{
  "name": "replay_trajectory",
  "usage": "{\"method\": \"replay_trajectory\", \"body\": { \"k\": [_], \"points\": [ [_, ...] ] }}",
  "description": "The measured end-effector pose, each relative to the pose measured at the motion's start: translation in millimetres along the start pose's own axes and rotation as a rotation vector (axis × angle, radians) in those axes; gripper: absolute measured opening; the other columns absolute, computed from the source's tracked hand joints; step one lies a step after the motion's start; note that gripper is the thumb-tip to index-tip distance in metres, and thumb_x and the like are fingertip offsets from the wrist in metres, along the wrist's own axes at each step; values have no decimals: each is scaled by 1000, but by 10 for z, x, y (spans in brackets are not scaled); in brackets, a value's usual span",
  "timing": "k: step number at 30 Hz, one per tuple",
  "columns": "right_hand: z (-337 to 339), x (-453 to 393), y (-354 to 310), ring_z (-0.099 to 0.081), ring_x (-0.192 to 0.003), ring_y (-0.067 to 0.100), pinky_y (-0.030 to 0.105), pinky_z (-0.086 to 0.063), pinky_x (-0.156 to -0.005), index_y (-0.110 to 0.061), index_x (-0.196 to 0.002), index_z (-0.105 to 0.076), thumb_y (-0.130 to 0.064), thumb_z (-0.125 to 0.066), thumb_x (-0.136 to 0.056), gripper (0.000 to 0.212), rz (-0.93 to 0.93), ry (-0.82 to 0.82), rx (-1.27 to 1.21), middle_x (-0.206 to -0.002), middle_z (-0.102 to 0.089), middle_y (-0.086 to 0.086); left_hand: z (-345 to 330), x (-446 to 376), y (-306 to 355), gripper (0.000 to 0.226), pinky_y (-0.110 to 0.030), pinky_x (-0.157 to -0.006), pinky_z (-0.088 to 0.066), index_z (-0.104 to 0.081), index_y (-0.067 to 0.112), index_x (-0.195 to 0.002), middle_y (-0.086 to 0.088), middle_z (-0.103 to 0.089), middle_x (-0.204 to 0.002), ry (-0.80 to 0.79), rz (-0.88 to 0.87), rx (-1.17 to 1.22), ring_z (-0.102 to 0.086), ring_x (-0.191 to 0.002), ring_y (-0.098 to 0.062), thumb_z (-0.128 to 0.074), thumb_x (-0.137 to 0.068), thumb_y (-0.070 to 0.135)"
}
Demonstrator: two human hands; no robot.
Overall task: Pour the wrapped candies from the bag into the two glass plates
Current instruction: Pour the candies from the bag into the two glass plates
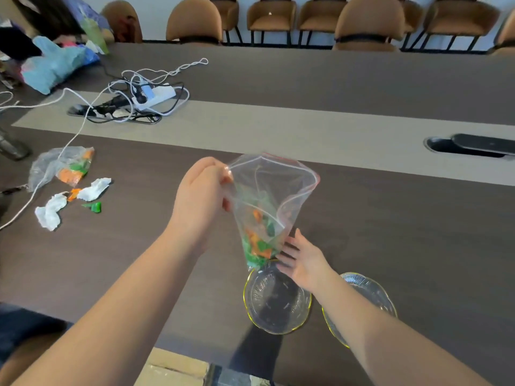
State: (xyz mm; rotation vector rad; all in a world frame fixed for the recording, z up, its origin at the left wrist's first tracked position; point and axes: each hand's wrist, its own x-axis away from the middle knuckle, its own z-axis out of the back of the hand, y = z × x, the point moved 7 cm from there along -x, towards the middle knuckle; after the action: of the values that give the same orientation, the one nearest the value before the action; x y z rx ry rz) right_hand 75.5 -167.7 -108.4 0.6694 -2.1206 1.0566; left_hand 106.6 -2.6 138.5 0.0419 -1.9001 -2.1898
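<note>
the left hand (202,190) pinches the open rim of a clear bag (267,201) of candies (257,240), while the right hand's (302,260) spread fingers (289,246) touch its bottom, just above one glass plate (277,324).

bright, even indoor light, soft shadows, slight overall blur, wide-angle bending at the edges.

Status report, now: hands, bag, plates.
Left hand pinching the open bag at its rim, bag upright. Right hand open against its lower side. Candies all inside. Both glass plates empty below; nothing in the way.
</note>
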Motion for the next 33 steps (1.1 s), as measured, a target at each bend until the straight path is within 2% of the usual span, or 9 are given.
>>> {"method": "replay_trajectory", "body": {
  "k": [3,7,11,14,17,23,26,30,33],
  "points": [
    [19,-60,76,-59,-105,35,44,-50,-81,-10,-115,-57,-61,-37,-90,60,-118,-12,-156,-112,-65,14,-192,-22,37,14,-28,-49,-33,-49,13,-51,2,-43,-41,-81,-12,0,-39,-42,-16,-36,-53,9],
    [3,-98,65,-58,-95,24,31,-43,-62,-20,-102,-68,-47,-45,-90,38,-155,-89,-193,-98,-71,4,-329,-74,-60,20,-24,-46,-36,-50,16,-47,-9,-43,-54,-166,-8,-47,-41,-47,-17,-34,-56,8],
    [-89,17,75,-65,-65,25,30,-50,-65,-14,-97,-71,-45,-60,-77,38,-207,-275,-140,-90,-71,10,-382,-101,-197,22,-31,-60,-36,-51,17,-47,-11,-41,-57,-215,9,-14,-38,-54,-23,-34,-58,8],
    [-25,4,100,-67,-94,30,44,-54,-84,-20,-114,-65,-50,-79,-61,62,-198,-313,-127,-115,-65,7,-387,-113,-294,22,-39,-67,-27,-50,18,-47,-8,-43,-56,-232,29,21,-38,-62,-25,-34,-59,9],
    [70,11,49,-65,-105,34,57,-42,-99,-17,-100,-73,-42,-78,-57,50,-98,-318,-115,-113,-71,9,-367,-114,-381,17,-36,-60,-23,-48,15,-51,-12,-38,-60,-253,53,47,-38,-57,-25,-34,-60,10],
    [470,68,-295,-71,-74,25,37,-60,-61,-13,-105,-69,-40,-51,-88,36,143,-245,-281,-88,-75,10,-247,-143,-776,16,-22,-47,-35,-47,12,-50,0,-45,-51,-298,176,139,-40,-46,-14,-34,-58,8],
    [666,124,-424,-71,-68,27,29,-53,-46,-8,-126,-55,-44,-43,-93,50,156,-218,-262,-105,-67,17,-147,-185,-1150,18,-23,-48,-34,-54,16,-53,3,-47,-52,-259,258,-46,-42,-45,-11,-39,-57,8],
    [920,166,-556,-68,-98,33,45,-58,-75,-14,-131,-52,-47,-48,-90,53,225,-71,-20,-129,-59,19,-99,-188,-1668,20,-22,-52,-35,-60,16,-67,2,-51,-62,-271,329,-285,-42,-56,-12,-54,-79,2],
    [1051,233,-656,-69,-101,30,50,-55,-86,-15,-118,-58,-51,-72,-69,62,303,35,160,-118,-67,17,-103,-148,-1997,21,-16,-48,-38,-62,18,-64,2,-58,-65,-242,336,-375,-48,-52,-5,-62,-78,2]
  ]
}}
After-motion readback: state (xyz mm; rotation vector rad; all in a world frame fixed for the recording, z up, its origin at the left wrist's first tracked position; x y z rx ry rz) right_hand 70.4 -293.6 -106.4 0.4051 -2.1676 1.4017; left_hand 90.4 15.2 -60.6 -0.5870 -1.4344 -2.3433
